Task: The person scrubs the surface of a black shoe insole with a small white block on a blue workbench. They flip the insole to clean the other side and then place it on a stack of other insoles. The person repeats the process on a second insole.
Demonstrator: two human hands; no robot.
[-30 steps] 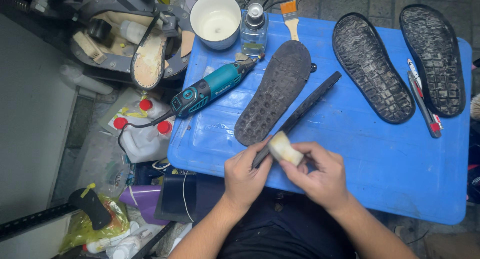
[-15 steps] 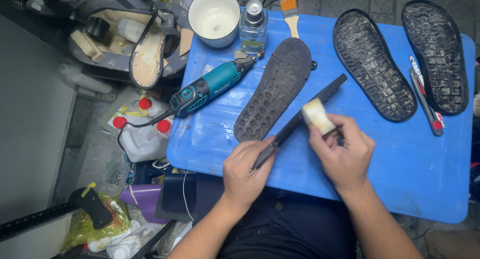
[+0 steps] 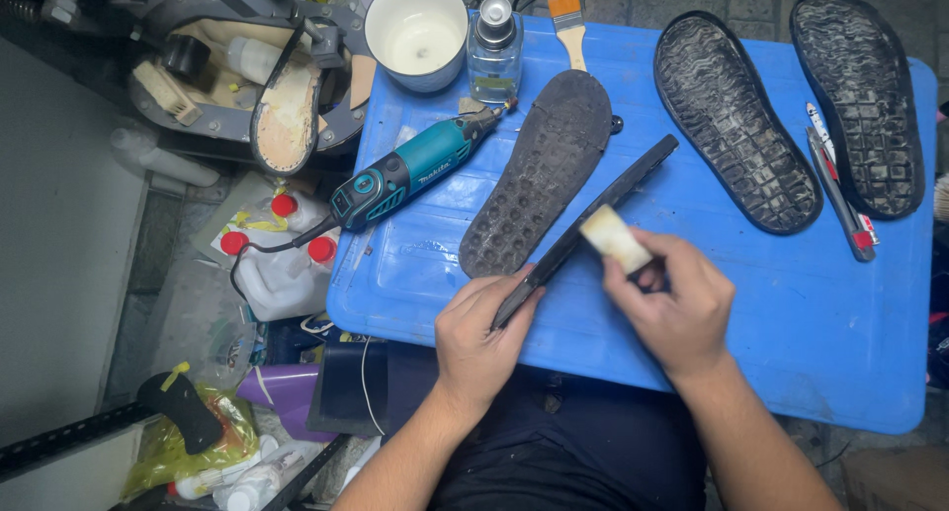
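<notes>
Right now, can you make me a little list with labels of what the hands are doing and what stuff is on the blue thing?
Left hand: grips the near end of a dark insole held on its edge
Right hand: presses a pale block against that insole
Surface: blue plastic lid
Lying flat beside it: a second dark insole, bumpy side up
Far right: two black shoe soles, tread up
Tools: teal rotary tool, paintbrush, clear bottle, white cup
Hands: both shut on what they hold

Even, soft overhead light fell on the blue worktop; shadows were faint, focus sharp, left floor dimmer.
</notes>
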